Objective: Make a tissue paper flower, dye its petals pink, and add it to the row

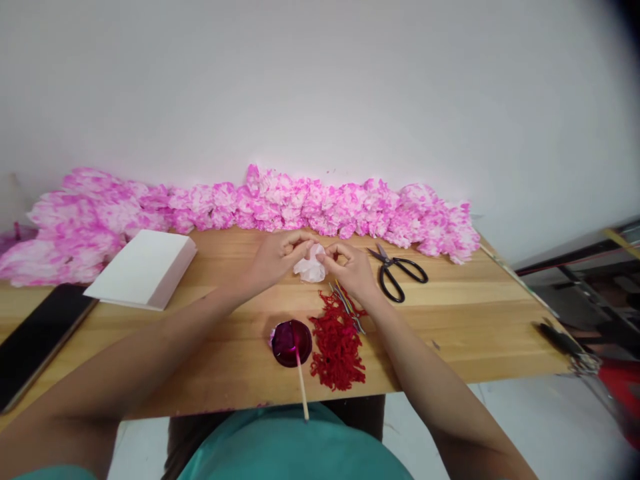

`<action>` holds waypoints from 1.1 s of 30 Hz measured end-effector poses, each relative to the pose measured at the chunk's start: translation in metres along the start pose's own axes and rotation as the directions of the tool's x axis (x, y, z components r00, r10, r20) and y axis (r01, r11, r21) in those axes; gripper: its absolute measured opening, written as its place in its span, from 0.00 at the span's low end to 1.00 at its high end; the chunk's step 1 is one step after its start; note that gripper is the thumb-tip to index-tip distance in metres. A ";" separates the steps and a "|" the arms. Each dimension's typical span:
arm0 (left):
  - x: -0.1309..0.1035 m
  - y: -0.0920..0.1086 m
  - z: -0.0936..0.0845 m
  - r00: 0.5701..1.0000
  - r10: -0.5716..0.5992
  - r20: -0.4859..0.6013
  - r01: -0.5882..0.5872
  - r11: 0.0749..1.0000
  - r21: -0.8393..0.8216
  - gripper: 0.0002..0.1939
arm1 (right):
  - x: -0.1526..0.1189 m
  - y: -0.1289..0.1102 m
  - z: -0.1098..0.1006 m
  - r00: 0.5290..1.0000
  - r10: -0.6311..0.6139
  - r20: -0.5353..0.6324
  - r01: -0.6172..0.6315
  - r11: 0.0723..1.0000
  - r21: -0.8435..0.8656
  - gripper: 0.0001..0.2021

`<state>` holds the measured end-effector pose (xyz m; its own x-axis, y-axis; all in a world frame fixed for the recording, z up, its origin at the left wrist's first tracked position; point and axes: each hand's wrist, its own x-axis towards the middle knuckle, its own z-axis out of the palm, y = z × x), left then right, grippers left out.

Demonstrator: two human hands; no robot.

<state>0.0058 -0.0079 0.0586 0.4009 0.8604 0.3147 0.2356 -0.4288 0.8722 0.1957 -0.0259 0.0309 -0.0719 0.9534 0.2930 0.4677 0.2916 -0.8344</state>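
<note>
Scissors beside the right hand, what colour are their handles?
The scissors' handles are black; the head view, the only one, shows them.

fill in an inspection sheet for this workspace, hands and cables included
Surface: wooden table, purple-pink stains along the near edge.
Job's things: pale crumpled petal piece between the hands; dish of purple liquid with wooden stick; red fuzzy strands; black-handled scissors, blades slightly apart.
Clutter: smartphone and white stack, both at left.
Grippers: bare left hand and right hand, both pinching the petal piece.
Cables: nothing seen.
Surroundings: pink-and-white flower row before a pale wall.
</note>
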 end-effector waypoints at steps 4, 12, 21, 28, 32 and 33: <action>0.005 -0.003 0.006 0.994 -0.097 0.050 0.096 0.995 0.019 0.14 | 0.000 0.002 0.001 0.996 0.082 0.036 -0.087 0.982 0.166 0.14; -0.003 -0.017 0.026 0.986 -0.159 0.051 0.166 0.965 -0.204 0.12 | 0.000 0.011 0.000 0.990 0.126 0.068 -0.141 0.947 0.288 0.17; -0.009 -0.024 0.031 0.987 -0.160 -0.019 0.153 0.967 -0.202 0.10 | -0.001 0.008 -0.001 0.993 0.072 0.094 -0.090 0.973 0.214 0.13; -0.010 -0.030 0.035 0.979 -0.188 -0.075 0.170 0.965 -0.201 0.08 | -0.003 0.002 -0.001 0.995 0.033 0.095 -0.045 0.991 0.128 0.10; -0.010 -0.032 0.035 0.978 -0.192 -0.086 0.173 0.967 -0.188 0.08 | -0.004 0.004 -0.001 0.996 -0.023 0.086 0.024 1.000 -0.003 0.09; -0.011 -0.033 0.036 0.977 -0.192 -0.089 0.174 0.968 -0.182 0.08 | -0.004 0.005 -0.001 0.996 -0.042 0.085 0.045 0.999 -0.031 0.09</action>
<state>0.0253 -0.0127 0.0134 0.2673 0.9479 0.1731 0.1363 -0.2151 0.9670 0.1991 -0.0278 0.0259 -0.1657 0.9435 0.2871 0.4908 0.3314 -0.8058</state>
